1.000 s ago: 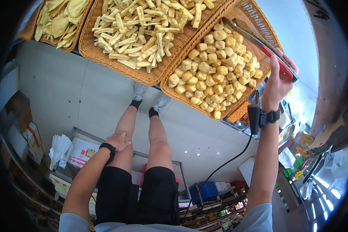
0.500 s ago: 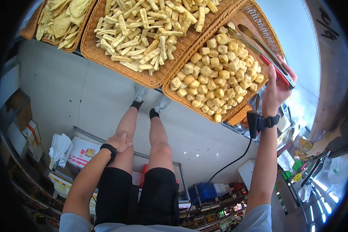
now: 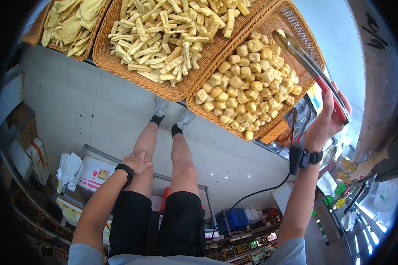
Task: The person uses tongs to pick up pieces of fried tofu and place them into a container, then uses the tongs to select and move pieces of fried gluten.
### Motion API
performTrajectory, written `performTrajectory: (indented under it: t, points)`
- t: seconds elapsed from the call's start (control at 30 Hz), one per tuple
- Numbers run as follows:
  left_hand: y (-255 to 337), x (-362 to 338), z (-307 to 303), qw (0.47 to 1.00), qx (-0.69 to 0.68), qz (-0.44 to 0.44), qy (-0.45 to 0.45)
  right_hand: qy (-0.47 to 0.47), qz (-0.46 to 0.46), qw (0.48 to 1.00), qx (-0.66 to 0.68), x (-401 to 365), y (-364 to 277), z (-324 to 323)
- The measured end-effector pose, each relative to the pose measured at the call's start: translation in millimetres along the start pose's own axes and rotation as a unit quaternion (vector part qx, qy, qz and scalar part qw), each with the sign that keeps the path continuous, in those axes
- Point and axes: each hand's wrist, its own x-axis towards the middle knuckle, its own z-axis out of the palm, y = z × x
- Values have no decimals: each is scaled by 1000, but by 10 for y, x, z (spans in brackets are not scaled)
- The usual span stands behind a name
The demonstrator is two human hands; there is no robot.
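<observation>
The left hand [image 3: 136,161] lies flat on the thigh [image 3: 142,143], fingers together, gripping nothing. Up and to the right sits the strip basket [image 3: 172,90], and the puff basket [image 3: 296,24] touches its right side. The tongs [image 3: 303,59] slant along that basket's right edge, with their tips over the puffs [image 3: 245,79] at the far end. The right hand [image 3: 326,121] is clamped on their red handle, raised just right of the basket.
</observation>
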Motion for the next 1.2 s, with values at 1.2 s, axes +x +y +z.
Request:
performTrajectory:
  t: [1.2]
  points:
    - [8, -80, -140, 999, -11, 14, 35, -264, -5, 961, -84, -2019, -978, -673]
